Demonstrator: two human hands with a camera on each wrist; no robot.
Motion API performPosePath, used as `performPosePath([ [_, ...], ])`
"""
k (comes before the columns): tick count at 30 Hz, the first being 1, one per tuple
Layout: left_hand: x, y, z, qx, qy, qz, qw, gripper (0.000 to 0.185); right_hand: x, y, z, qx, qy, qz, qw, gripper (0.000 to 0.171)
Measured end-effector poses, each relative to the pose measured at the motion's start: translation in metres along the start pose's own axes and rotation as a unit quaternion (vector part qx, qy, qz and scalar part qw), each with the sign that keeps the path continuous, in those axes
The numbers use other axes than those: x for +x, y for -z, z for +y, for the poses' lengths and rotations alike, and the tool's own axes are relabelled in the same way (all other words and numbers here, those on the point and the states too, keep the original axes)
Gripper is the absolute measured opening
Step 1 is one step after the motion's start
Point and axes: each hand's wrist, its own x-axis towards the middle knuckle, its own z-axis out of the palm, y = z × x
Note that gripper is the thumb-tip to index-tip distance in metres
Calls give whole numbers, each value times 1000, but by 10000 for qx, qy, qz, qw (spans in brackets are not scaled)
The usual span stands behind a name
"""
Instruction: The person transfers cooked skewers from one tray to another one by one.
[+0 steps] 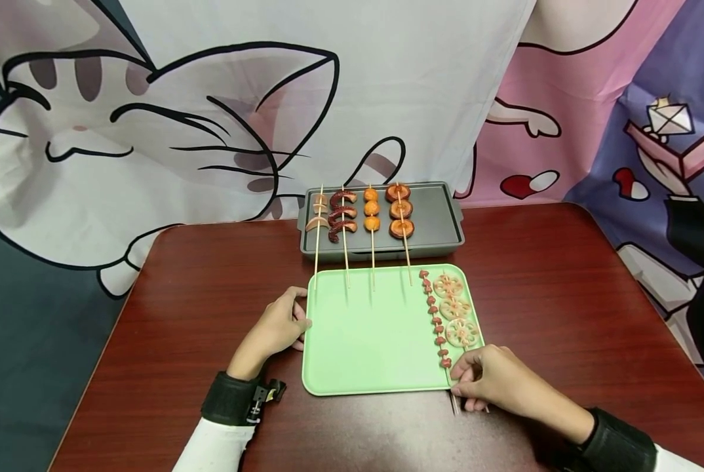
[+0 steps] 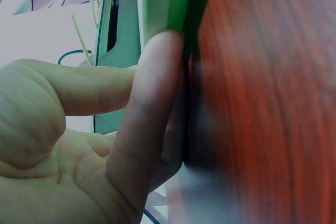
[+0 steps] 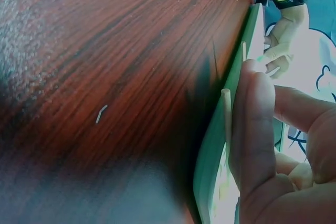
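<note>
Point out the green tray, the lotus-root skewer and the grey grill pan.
green tray (image 1: 364,341), head view, bare middle of its floor
lotus-root skewer (image 1: 455,308), head view, middle slice
grey grill pan (image 1: 437,216), head view, bare right surface

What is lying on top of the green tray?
On the green tray lie a lotus-root skewer and a small sausage skewer; their stick ends are covered by the right hand.

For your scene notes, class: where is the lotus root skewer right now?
In the head view, the lotus root skewer lies along the right edge of the green tray, beside the small sausage skewer, just ahead of the right hand.
</note>
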Motion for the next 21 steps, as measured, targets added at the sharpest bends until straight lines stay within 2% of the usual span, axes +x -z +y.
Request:
performPosePath([
  [12, 0, -1, 0, 16, 57, 12, 10000, 58, 3, 17, -9, 159, 196, 5, 9997, 15],
  [21, 2, -1, -1, 24, 71, 36, 10000, 59, 15, 38, -19, 430, 412, 24, 9982, 21],
])
